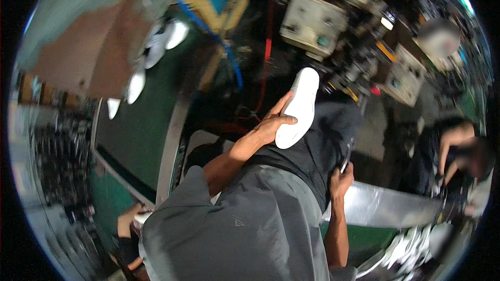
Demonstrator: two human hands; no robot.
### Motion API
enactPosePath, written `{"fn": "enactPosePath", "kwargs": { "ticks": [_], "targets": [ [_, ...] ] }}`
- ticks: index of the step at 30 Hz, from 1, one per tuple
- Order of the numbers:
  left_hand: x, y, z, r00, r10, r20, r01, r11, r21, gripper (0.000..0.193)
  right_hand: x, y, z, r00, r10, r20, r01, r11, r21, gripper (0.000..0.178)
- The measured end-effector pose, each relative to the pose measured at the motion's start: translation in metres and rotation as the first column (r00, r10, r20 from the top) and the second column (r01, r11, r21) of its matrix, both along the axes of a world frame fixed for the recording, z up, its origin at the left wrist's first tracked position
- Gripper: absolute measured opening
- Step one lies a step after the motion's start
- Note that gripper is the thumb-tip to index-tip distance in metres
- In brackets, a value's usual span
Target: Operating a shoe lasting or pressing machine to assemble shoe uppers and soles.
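Note:
A white shoe [302,106] lies along my left hand [271,125], its toe or heel end pointing up and away from me. The fingers wrap round its left side and the thumb presses on top. Off to the right, beside my dark-trousered leg, my right hand [341,178] is closed round a slim metal tool [347,156]. The tool points upward; its exact kind is too blurred to tell. It is apart from the shoe.
On the left, a green conveyor belt [140,135] with a metal edge carries several white shoes [136,80]. Ahead stands a beige machine box [314,23]. A metal ledge [385,203] and white shoe parts [406,252] are at right. Co-workers [450,145] are on both sides.

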State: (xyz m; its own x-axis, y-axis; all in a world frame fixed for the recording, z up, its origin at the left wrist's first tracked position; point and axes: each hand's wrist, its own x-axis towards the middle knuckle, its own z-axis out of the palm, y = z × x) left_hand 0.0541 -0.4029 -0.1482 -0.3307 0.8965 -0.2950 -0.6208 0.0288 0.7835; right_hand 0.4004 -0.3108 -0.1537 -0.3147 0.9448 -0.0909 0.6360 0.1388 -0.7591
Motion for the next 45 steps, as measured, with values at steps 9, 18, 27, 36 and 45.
{"fn": "enactPosePath", "kwargs": {
  "ticks": [9,18,27,36,45],
  "targets": [
    [-0.23,-0.252,-0.028,0.222,0.113,-0.968,-0.781,0.615,-0.108,0.113,-0.022,0.029,-0.014,0.984,0.157,-0.078,-0.158,0.987,-0.002,0.014],
    [-0.183,-0.45,-0.077,0.153,-0.866,-0.476,-0.86,0.121,-0.496,0.097,-0.004,0.06,-0.021,0.992,-0.038,-0.122,-0.008,0.936,-0.351,0.005],
    [-0.256,-0.615,-0.053,0.667,-0.57,-0.48,-0.733,-0.387,-0.559,0.1,-0.023,0.068,-0.046,0.942,-0.195,-0.273,-0.007,0.802,-0.597,0.007],
    [-0.276,-0.368,-0.045,0.425,-0.748,-0.51,-0.707,0.078,-0.703,0.04,0.027,0.079,-0.047,0.913,-0.275,-0.3,0.04,0.794,-0.607,0.004],
    [-0.097,-0.029,-0.013,0.18,-0.292,-0.939,-0.235,0.914,-0.33,0.037,0.099,0.048,-0.073,0.857,-0.515,-0.009,0.45,0.757,-0.474,0.021]
  ]
}}
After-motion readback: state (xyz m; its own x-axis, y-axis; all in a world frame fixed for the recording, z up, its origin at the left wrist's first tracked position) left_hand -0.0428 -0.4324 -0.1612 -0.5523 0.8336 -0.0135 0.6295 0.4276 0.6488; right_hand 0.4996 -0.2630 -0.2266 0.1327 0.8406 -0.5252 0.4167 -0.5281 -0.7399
